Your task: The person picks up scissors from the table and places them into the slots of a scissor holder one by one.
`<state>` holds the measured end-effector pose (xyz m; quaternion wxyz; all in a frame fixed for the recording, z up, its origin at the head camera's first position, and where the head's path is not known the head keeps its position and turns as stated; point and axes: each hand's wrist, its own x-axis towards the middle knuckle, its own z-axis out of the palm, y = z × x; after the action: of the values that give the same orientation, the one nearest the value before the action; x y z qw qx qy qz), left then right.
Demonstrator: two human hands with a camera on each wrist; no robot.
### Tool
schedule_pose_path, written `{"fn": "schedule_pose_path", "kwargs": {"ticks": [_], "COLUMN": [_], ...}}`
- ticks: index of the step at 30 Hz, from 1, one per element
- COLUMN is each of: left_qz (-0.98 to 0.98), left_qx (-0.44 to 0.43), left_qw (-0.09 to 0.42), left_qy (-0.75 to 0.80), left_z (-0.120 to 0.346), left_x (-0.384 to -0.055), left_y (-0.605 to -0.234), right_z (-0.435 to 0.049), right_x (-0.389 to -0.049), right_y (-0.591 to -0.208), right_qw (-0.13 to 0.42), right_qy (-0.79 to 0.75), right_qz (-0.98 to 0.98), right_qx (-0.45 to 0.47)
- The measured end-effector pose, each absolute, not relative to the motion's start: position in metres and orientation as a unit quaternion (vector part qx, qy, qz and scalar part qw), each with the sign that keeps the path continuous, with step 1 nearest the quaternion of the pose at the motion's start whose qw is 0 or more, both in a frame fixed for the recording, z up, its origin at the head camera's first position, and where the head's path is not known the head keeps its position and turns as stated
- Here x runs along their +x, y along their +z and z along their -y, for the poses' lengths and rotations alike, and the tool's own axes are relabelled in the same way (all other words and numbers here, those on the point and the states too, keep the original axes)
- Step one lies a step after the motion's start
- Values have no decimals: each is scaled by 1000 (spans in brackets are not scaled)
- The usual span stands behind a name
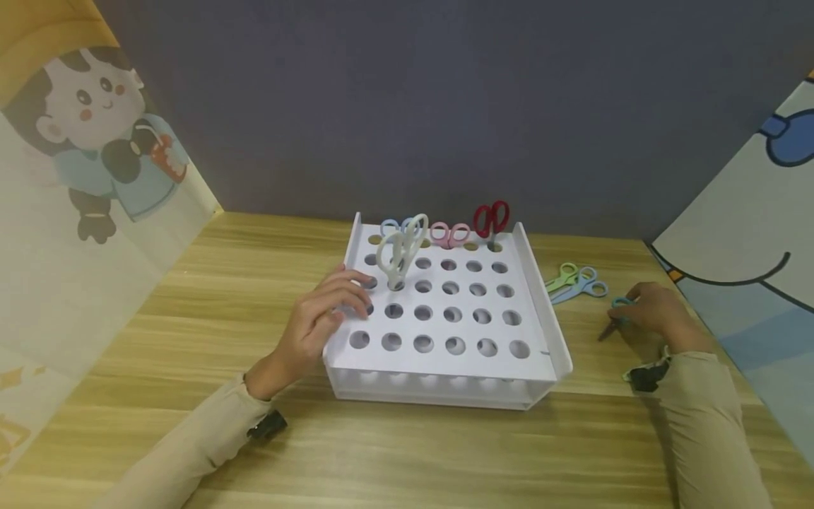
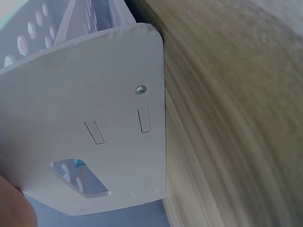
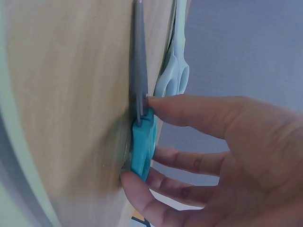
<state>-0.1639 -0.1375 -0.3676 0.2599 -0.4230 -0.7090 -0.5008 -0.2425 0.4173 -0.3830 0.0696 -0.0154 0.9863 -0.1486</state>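
Note:
My left hand point(image 1: 318, 322) holds the left side of a white rack point(image 1: 439, 364) with rows of round holes, its fingers bent over the side wall point(image 2: 113, 118). White scissors point(image 1: 400, 254) stand handles up in one hole. Along the back row are light blue scissors point(image 1: 389, 226), pink scissors point(image 1: 450, 235) and red scissors point(image 1: 492, 220). To the right of the rack, my right hand point(image 1: 655, 311) pinches small teal scissors point(image 3: 143, 144) at the handle, thumb near the pivot. Their closed blades point away from the palm, close over the table.
Green scissors point(image 1: 561, 278) and another pair of light blue scissors point(image 1: 580, 285) lie on the wooden table point(image 1: 267, 247), beside the rack's right wall. A dark grey panel point(image 1: 445, 106) stands behind, and cartoon-printed panels point(image 1: 51, 297) border both sides.

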Motion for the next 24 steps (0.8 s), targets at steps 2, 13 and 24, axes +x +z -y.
{"fn": "schedule_pose_path", "kwargs": {"ticks": [2, 13, 24], "left_qz": [709, 705, 704], "left_qx": [-423, -425, -426], "left_qw": [260, 263, 263], "left_qy": [-501, -503, -504], "left_z": [138, 137, 137], "left_x": [-164, -164, -162], "left_y": [-367, -368, -366], "right_z": [-416, -411, -402], "right_x": [-243, -244, -244], "right_y": [-382, -378, -378], "right_qw": [65, 58, -33], "right_qy": [-148, -158, -200], "right_qz": [-987, -985, -979], "right_qx": [-16, -25, -25]}}
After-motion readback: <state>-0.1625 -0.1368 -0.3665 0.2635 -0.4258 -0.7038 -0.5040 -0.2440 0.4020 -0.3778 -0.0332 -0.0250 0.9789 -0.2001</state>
